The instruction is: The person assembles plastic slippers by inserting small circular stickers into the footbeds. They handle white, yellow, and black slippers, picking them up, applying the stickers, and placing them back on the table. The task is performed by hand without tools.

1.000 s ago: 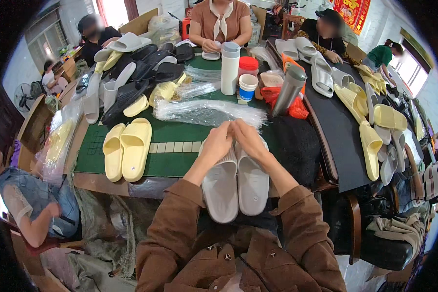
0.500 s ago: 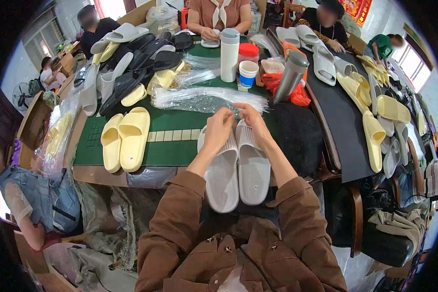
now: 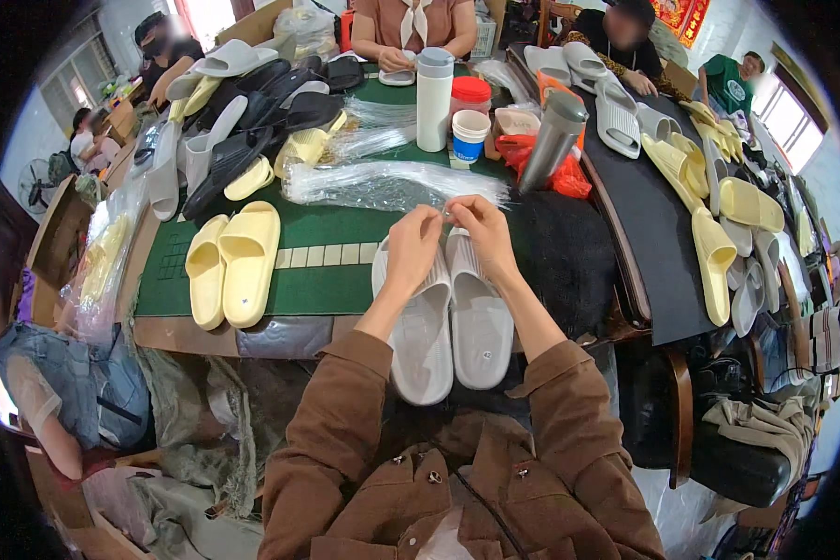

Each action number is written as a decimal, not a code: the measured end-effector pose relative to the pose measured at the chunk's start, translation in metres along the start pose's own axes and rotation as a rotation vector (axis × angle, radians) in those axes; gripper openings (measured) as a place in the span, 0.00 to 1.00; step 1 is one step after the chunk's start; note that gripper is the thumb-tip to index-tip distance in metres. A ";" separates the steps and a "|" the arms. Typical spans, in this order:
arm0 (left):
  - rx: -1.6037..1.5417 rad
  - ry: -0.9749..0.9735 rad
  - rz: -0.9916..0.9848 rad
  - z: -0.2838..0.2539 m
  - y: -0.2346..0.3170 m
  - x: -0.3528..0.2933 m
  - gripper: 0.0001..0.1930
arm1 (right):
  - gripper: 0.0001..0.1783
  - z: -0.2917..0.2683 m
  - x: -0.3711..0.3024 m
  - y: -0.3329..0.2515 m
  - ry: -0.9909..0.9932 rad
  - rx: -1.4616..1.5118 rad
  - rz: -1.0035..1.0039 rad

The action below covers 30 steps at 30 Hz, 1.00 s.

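Currently, my left fingers (image 3: pixel 429 216) and right fingers (image 3: pixel 467 206) are pinched narrow over the toes of the grey slide sandals (image 3: pixel 482 338); I cannot tell what they hold. Pair alignment is complete across the near edge of the table (image 3: pixel 187 332); toe work appears unfinished. Loose black slides (image 3: pixel 226 174) lie heaped far left.

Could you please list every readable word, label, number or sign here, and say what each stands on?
I won't copy wording or numbers, but marks show on these:
White sticker in the right-hand grey slipper: a small number.
Small label in a yellow slipper: too small to read.
Paper cup: white lettering on its blue band.
Red wall poster: gold characters, partly cut off.
Green shirt: pale print, too small to read.
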State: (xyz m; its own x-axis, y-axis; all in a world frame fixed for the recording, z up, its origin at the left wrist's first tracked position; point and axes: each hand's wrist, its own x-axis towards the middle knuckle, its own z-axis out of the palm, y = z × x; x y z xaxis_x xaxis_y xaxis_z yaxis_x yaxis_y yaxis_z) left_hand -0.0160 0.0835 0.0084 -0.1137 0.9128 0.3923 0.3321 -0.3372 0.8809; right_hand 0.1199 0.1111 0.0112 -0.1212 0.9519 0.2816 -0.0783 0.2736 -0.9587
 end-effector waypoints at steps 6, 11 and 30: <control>0.031 0.022 0.067 0.000 0.002 -0.003 0.07 | 0.09 -0.002 -0.002 -0.003 -0.024 -0.061 0.065; 0.051 0.020 0.078 -0.001 0.004 -0.005 0.07 | 0.10 -0.001 -0.002 -0.004 -0.054 -0.021 0.093; 0.037 0.169 0.134 0.004 -0.006 -0.007 0.07 | 0.14 0.000 -0.002 -0.004 -0.149 -0.283 -0.009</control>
State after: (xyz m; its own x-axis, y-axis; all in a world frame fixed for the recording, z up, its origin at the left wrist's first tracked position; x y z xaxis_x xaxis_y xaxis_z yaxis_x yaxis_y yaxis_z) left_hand -0.0132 0.0799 -0.0004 -0.2203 0.8075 0.5472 0.3885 -0.4419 0.8086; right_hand 0.1203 0.1080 0.0148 -0.2673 0.9240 0.2733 0.1960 0.3298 -0.9235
